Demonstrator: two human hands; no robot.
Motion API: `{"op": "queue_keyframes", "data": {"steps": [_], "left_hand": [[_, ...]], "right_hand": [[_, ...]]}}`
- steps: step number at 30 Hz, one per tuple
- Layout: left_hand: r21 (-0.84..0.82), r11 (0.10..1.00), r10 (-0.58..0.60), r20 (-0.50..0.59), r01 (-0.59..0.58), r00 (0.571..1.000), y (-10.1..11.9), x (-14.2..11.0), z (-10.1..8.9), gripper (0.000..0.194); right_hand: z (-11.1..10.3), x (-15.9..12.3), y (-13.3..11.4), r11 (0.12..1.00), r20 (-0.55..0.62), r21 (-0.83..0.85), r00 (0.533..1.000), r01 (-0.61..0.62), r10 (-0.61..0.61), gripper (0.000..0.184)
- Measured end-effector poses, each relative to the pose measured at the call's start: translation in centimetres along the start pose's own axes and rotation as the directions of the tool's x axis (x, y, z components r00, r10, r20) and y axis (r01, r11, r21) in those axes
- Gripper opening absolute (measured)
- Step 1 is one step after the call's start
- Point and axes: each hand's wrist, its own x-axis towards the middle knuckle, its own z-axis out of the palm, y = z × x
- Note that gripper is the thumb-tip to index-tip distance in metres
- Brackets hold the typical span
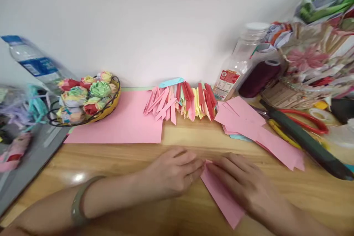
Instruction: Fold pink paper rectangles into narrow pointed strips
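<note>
A narrow folded strip of pink paper [221, 199] lies aslant on the wooden table between my hands. My left hand [174, 173], a bangle on its wrist, has its fingers curled and pinches the strip's far tip. My right hand [243, 180] lies along the strip's right edge, fingers together, holding it down against the wood. The fingertips of both hands nearly meet at that far tip, and parts of the paper are hidden under them.
Behind are a pink sheet [132, 121], folded paper pieces [163, 105] and a flower basket [110, 108]. Pink slips [243, 116], a black-handled cutter [306, 140], red-handled scissors [318, 125], a clear bottle [235, 62] and purple thread [258, 77] crowd the right. A water bottle [33, 59] stands left.
</note>
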Motion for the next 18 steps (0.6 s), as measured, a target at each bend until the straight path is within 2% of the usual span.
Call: {"op": "queue_keyframes", "data": {"steps": [5, 12, 18], "left_hand": [[0.008, 1.000, 0.007, -0.026, -0.007, 1.000, 0.0, -0.1, 0.1, 0.024], [0.018, 1.000, 0.005, -0.022, -0.004, 1.000, 0.1, -0.2, 0.3, 0.023], [0.010, 1.000, -0.001, -0.007, 0.001, 1.000, 0.1, -0.2, 0.4, 0.023]], "right_hand": [[0.1, -0.1, 0.1, 0.997, 0.045, 0.051, 0.997, -0.060, 0.057, 0.038], [-0.3, -0.1, 0.3, 0.995, 0.057, 0.070, 0.996, -0.071, 0.067, 0.037], [-1.5, -0.5, 1.8, 0.977, 0.169, 0.178, 0.982, -0.117, 0.087, 0.031]]}}
